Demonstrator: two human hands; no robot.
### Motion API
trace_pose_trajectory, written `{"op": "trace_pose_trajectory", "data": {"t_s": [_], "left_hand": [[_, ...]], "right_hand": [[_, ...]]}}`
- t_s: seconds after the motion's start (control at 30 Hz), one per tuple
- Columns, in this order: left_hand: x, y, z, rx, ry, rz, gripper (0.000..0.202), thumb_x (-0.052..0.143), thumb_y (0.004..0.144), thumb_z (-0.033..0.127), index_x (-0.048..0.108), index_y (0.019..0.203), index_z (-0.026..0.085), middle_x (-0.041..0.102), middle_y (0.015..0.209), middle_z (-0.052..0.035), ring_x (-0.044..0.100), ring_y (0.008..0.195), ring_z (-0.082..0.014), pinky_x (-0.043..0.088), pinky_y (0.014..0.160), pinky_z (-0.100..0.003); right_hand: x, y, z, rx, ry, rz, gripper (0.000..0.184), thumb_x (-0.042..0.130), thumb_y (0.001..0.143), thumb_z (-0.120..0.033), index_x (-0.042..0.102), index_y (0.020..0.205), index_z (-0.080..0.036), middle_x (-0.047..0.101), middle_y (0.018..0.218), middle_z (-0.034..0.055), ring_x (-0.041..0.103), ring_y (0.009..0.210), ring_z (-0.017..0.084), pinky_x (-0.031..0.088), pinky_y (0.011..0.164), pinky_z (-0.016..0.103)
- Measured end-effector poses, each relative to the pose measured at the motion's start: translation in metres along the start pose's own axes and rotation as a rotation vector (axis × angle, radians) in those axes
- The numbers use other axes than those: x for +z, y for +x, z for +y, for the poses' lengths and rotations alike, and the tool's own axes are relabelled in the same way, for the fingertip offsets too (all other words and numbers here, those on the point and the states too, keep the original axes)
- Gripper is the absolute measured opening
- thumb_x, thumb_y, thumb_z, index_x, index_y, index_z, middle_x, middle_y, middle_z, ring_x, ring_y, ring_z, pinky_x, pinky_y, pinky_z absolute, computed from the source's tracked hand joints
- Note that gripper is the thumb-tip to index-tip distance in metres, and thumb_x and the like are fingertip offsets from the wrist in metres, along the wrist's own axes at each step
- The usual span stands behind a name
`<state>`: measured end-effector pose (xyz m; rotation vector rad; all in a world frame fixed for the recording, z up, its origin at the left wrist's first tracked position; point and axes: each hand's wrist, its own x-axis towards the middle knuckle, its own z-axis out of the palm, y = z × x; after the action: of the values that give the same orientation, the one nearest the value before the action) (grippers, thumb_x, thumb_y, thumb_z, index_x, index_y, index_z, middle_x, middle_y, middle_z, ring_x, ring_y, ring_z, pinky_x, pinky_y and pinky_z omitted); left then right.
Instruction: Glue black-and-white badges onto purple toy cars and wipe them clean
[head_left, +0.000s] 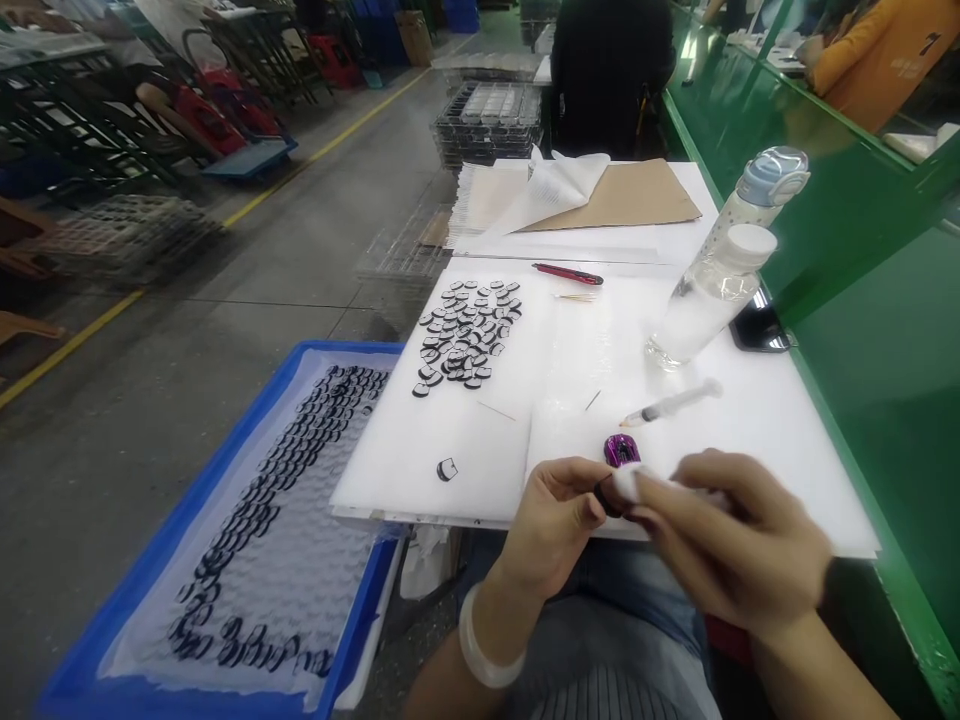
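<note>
While your left hand (551,530) pinches a dark piece (607,499) near the purple part (621,449), your right hand (750,540) grips a white wad (627,484) right of that piece, whose long axis is unclear.

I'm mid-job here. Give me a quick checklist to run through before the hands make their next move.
1. Dark piece secure in the left hand: ok, held between the fingers.
2. White wad in the right hand: ok, held up at the dark piece.
3. Dark piece clean: cannot tell, fingers and wad hide much of it.
4. Purple item well clear of the hands: not ok, it lies just beyond them.
5. Clear bottle closed: ok, its white cap is on.
6. Red knife blade retracted: cannot tell, too small to see.
</note>
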<state>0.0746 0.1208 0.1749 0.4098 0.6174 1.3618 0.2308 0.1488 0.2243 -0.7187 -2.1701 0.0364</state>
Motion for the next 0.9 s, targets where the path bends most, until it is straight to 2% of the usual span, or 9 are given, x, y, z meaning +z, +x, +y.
{"op": "trace_pose_trajectory", "data": {"t_s": [0.1,0.17,0.2,0.3,0.37,0.47,0.6,0.77,0.9], "left_hand": [[-0.001,-0.002,0.001,0.016,0.017,0.022,0.034,0.095,0.056,0.045,0.079,0.075,0.021,0.074,0.071,-0.0024,0.067,0.066,-0.0125,0.058,0.067,-0.023],[-0.002,-0.005,0.004,0.070,0.097,-0.008,0.033,0.094,0.059,0.044,0.079,0.078,0.021,0.074,0.074,-0.0034,0.068,0.067,-0.0134,0.058,0.067,-0.022],[-0.003,-0.008,0.006,0.122,0.188,-0.030,0.031,0.092,0.062,0.042,0.079,0.081,0.021,0.075,0.076,-0.0038,0.069,0.070,-0.0142,0.059,0.067,-0.022],[-0.004,-0.016,0.010,0.403,0.700,-0.033,0.021,0.086,0.075,0.025,0.077,0.094,0.022,0.076,0.086,-0.0039,0.071,0.081,-0.0158,0.059,0.075,-0.024],[-0.003,-0.018,0.009,0.632,1.098,0.004,0.020,0.080,0.080,0.013,0.075,0.098,0.020,0.075,0.090,-0.0043,0.069,0.084,-0.0160,0.059,0.077,-0.026],[-0.002,-0.016,0.001,0.824,1.430,-0.007,0.019,0.075,0.083,0.009,0.073,0.100,0.016,0.071,0.089,-0.0055,0.067,0.083,-0.0167,0.059,0.073,-0.028],[-0.003,-0.012,-0.007,0.800,1.530,-0.023,0.017,0.072,0.087,0.015,0.071,0.104,0.018,0.067,0.088,-0.0046,0.064,0.082,-0.0175,0.058,0.072,-0.031],[-0.005,-0.011,-0.004,0.719,1.510,0.002,0.026,0.075,0.086,0.023,0.070,0.111,0.020,0.062,0.097,-0.0044,0.064,0.088,-0.0172,0.059,0.078,-0.031],[-0.004,-0.010,-0.002,0.666,1.487,0.012,0.025,0.066,0.091,0.013,0.068,0.115,0.017,0.062,0.110,-0.0071,0.065,0.098,-0.0167,0.058,0.088,-0.029]], "right_hand": [[0.000,-0.001,0.000,-0.080,0.051,-0.058,0.025,0.060,0.087,-0.015,0.068,0.109,-0.023,0.062,0.079,0.0030,0.053,0.058,0.012,0.045,0.048,0.026],[-0.006,-0.009,0.004,-0.038,0.056,-0.077,0.023,0.062,0.086,-0.016,0.069,0.107,-0.024,0.062,0.083,0.0033,0.055,0.060,0.012,0.046,0.049,0.027],[-0.010,-0.015,0.007,0.030,0.052,-0.068,0.024,0.063,0.086,-0.015,0.070,0.107,-0.025,0.061,0.085,0.0033,0.055,0.060,0.012,0.045,0.049,0.027],[-0.019,-0.034,0.019,0.329,0.098,0.011,0.025,0.064,0.088,-0.012,0.073,0.105,-0.028,0.059,0.087,0.0025,0.053,0.062,0.011,0.039,0.047,0.026],[-0.018,-0.044,0.023,0.502,0.173,-0.007,0.022,0.064,0.090,-0.013,0.074,0.102,-0.028,0.059,0.084,0.0021,0.053,0.063,0.011,0.037,0.045,0.025],[-0.006,-0.052,0.021,0.648,0.236,-0.063,0.013,0.065,0.091,-0.020,0.075,0.099,-0.024,0.060,0.085,0.0034,0.055,0.064,0.012,0.034,0.042,0.025],[0.009,-0.050,0.014,0.677,0.236,-0.100,0.012,0.066,0.091,-0.024,0.074,0.099,-0.021,0.061,0.085,0.0041,0.059,0.069,0.014,0.042,0.047,0.025],[0.017,-0.049,0.013,0.647,0.250,-0.138,0.013,0.066,0.090,-0.023,0.070,0.102,-0.019,0.062,0.088,0.0046,0.062,0.073,0.015,0.049,0.055,0.027],[0.019,-0.050,0.014,0.644,0.254,-0.125,0.012,0.066,0.090,-0.023,0.069,0.101,-0.019,0.061,0.087,0.0044,0.061,0.073,0.015,0.049,0.055,0.026]]}}
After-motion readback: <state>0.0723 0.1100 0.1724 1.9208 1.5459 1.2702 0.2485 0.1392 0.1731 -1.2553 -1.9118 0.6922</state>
